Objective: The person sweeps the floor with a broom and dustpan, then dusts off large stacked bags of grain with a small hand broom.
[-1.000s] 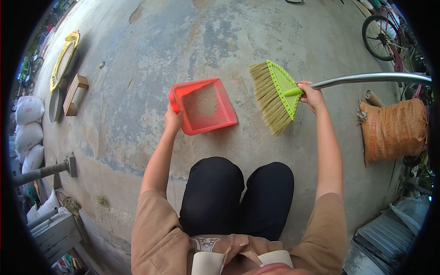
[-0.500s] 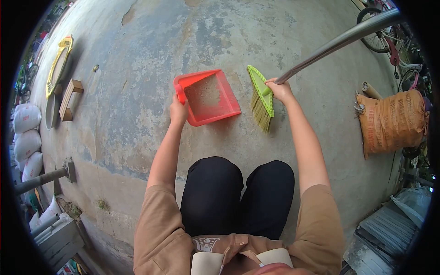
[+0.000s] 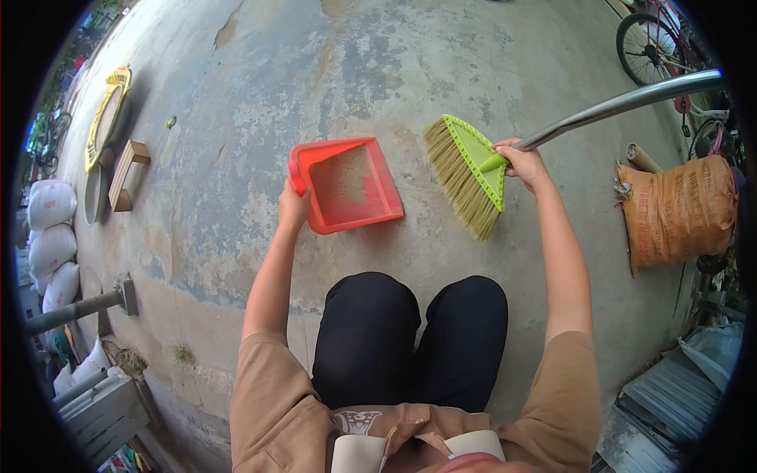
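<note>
My left hand (image 3: 294, 206) is closed round the handle of a red dustpan (image 3: 385, 183), whose open edge faces right. Grey dirt (image 3: 341, 177) covers much of the pan's inside. To the right, my right hand (image 3: 523, 164) grips a broom (image 3: 481, 162) low on its shiny metal pole, close to the lime-green head. The straw-coloured bristles fan out down and to the left, a short gap away from the dustpan. The pole slants up to the right edge of the view.
Worn concrete floor (image 3: 260, 102) surrounds me. On the left are a small wooden stool (image 3: 126, 175), a yellow-rimmed basin (image 3: 106, 118) and stacked white sacks (image 3: 52, 203). An orange sack (image 3: 680, 211) and a bicycle (image 3: 650, 51) stand on the right.
The broom and my right hand have moved right, away from the dustpan, and the broom head has turned so its bristles show more broadly. The dustpan has shifted slightly left and down.
</note>
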Tool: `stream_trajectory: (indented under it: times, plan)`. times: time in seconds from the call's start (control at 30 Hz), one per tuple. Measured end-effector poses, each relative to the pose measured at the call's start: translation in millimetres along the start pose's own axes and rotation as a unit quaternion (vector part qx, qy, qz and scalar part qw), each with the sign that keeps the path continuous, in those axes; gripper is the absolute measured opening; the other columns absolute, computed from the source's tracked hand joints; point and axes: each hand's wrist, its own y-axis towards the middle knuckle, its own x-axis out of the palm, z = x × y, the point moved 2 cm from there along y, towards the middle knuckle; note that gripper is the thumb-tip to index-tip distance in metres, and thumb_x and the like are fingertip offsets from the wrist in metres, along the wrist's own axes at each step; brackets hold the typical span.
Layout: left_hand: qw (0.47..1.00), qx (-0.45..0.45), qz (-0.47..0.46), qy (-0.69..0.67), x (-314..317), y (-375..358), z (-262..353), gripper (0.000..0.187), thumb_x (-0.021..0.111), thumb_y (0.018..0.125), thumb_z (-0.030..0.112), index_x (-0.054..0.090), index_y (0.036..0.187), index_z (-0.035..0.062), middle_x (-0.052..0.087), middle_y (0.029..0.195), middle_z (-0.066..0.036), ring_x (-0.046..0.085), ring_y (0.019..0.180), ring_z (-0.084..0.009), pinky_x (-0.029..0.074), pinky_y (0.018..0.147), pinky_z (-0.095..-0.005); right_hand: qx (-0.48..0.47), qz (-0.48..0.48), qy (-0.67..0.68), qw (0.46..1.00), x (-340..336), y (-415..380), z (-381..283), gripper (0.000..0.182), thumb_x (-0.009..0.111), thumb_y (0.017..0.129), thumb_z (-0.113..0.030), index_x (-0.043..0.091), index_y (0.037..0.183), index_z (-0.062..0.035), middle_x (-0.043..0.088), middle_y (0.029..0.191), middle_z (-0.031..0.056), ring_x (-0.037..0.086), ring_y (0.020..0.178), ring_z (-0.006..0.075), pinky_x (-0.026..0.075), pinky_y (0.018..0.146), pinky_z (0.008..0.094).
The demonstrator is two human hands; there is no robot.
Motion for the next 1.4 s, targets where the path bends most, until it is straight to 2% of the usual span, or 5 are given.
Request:
stream_trajectory:
  times: [0.37,0.63,0.93,1.17,1.4]
  plan:
    - [0.999,-0.036,0.01,-0.001,2.6,-32.3,-22.8,0.045,0.057,0.076,0.015,0.04,0.117,0.0073,0.059,0.095,-0.021,0.056,0.09,-0.0367,0.045,0.075,-0.0413,-0.056,-0.001,-0.072,0.996,29.1,0.2,62.7,0.018,0.055,0.074,-0.013,0.063,0.084,0.0002,0.061,0.086,0.0089,0.058,0.079,0.0169,0.044,0.072,0.0278]
    - [1.0,-0.016,-0.003,-0.008,38.2,-30.4,14.8,0.043,0.056,0.077,0.018,0.041,0.116,0.0086,0.058,0.091,-0.024,0.055,0.086,-0.0401,0.044,0.073,-0.0453,-0.009,-0.091,0.068,0.993,103.3,-5.7,32.0,0.019,0.054,0.077,-0.014,0.06,0.091,-0.0018,0.06,0.081,0.0054,0.056,0.067,0.0114,0.047,0.052,0.0237]
    - [0.997,-0.057,0.032,-0.041,-17.3,-33.9,-52.3,0.028,0.059,0.076,0.016,0.051,0.099,0.0008,0.061,0.086,-0.014,0.06,0.083,-0.0236,0.045,0.072,-0.0347,-0.032,-0.022,0.057,0.998,25.6,3.9,11.5,0.017,0.053,0.078,-0.013,0.06,0.089,-0.0024,0.06,0.082,0.0065,0.057,0.07,0.012,0.047,0.054,0.0243]
    - [0.988,-0.1,0.112,-0.04,-51.8,-20.1,-85.0,0.036,0.059,0.075,0.013,0.047,0.107,0.0025,0.06,0.095,-0.019,0.058,0.091,-0.032,0.045,0.076,-0.0375,-0.045,0.084,0.031,0.995,32.8,72.7,-11.6,0.017,0.055,0.074,-0.009,0.061,0.086,0.0007,0.061,0.078,0.0087,0.059,0.067,0.0157,0.048,0.057,0.0275]
    - [0.987,-0.087,0.128,-0.046,-5.6,3.1,-44.6,0.041,0.058,0.075,0.017,0.043,0.112,0.0075,0.059,0.092,-0.022,0.056,0.086,-0.0381,0.045,0.074,-0.0436,-0.05,-0.049,0.023,0.997,149.7,88.9,-39.3,0.017,0.052,0.076,-0.013,0.061,0.087,-0.0031,0.058,0.078,0.0053,0.057,0.067,0.0143,0.05,0.054,0.0284]
